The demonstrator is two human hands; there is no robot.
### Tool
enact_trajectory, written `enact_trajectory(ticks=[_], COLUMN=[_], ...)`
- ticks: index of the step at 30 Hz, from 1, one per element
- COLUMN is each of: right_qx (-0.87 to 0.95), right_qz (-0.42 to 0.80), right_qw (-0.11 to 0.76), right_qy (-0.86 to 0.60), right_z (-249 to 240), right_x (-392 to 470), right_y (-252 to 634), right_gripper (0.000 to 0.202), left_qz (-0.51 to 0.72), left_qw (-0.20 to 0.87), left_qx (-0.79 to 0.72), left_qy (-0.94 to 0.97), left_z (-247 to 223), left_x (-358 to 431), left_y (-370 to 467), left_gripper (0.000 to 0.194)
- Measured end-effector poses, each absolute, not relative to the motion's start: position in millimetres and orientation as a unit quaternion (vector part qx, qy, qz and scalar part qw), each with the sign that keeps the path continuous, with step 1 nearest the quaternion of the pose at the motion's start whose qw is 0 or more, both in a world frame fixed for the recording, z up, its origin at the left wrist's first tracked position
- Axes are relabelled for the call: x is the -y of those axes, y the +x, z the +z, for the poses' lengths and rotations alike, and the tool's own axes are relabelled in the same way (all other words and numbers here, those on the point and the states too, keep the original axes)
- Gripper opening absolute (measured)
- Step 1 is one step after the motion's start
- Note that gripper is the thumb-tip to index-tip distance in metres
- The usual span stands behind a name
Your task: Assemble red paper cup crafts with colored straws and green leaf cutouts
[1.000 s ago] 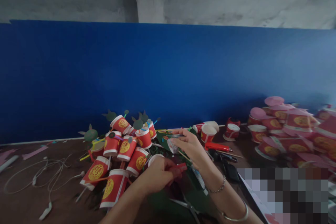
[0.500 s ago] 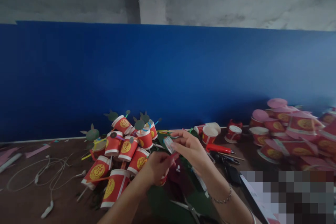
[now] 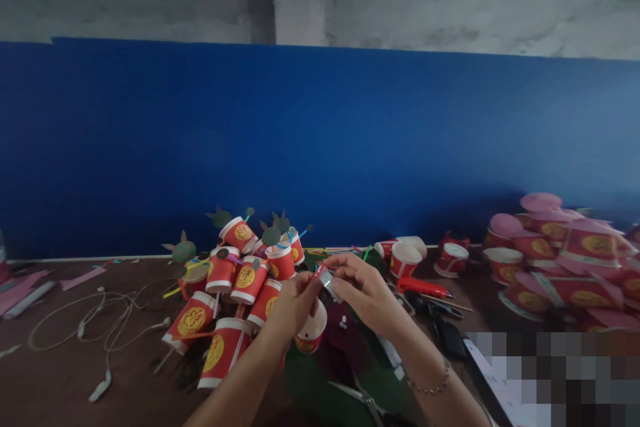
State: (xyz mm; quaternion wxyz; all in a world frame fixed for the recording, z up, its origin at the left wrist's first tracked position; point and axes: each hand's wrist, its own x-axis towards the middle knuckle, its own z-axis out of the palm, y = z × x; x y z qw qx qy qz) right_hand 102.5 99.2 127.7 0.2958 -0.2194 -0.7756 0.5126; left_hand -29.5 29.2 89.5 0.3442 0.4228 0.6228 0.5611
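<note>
My left hand pinches a small red strip-like piece. Against it, the fingers of my right hand grip a small clear, shiny piece, which looks like plastic; its kind is too small to make out. The two pieces meet between my fingertips, above the table. Just below my left hand stands a red paper cup with small dark dots on it, partly hidden by the hand. Dark green paper and a dark red sheet lie under my hands, with open scissors on them.
Red cups with paper animal heads are heaped at left, beside a white cable. Rightward are plain cups, a red tool, a black object and cups with pink paper. A blue panel stands behind.
My hands have come closer together, bringing the red piece up against the clear one. The cup beneath my left hand shows more now. The view has shifted slightly to the left.
</note>
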Motion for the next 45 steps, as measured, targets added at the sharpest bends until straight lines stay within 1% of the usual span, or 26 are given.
enact_trajectory(ticks=[6,11,15,22,30,36,41,45], right_qx=[0.806,0.832,0.839,0.849,0.860,0.874,0.880,0.881], right_qz=[0.478,0.407,0.380,0.362,0.338,0.299,0.288,0.290], right_qw=[0.294,0.328,0.346,0.342,0.339,0.331,0.324,0.313], right_qy=[-0.189,-0.185,-0.179,-0.175,-0.176,-0.193,-0.194,-0.203], right_z=[132.0,130.4,130.6,133.3,134.4,136.1,136.4,136.4], right_x=[-95.9,-97.2,-95.9,-97.4,-98.0,-99.5,-101.1,-101.4], right_y=[105.6,107.3,108.1,110.2,110.1,111.0,110.7,111.1], right_gripper=[0.022,0.023,0.024,0.025,0.028,0.030,0.032,0.031], left_qz=[0.574,0.583,0.579,0.631,0.642,0.636,0.622,0.624], left_qw=[0.358,0.382,0.373,0.398,0.431,0.437,0.472,0.470], left_qx=[-0.607,-0.592,-0.601,-0.546,-0.522,-0.533,-0.535,-0.536], left_qy=[0.418,0.404,0.405,0.381,0.362,0.347,0.322,0.321], left_z=[90.3,97.3,101.0,93.5,90.0,91.7,104.6,109.2], left_x=[-29.4,-27.1,-23.8,-28.1,-32.0,-28.5,-19.4,-16.5], left_y=[-29.5,-27.7,-26.7,-26.8,-26.9,-33.3,-34.7,-33.4], left_gripper=[0.053,0.052,0.052,0.051,0.052,0.045,0.031,0.036])
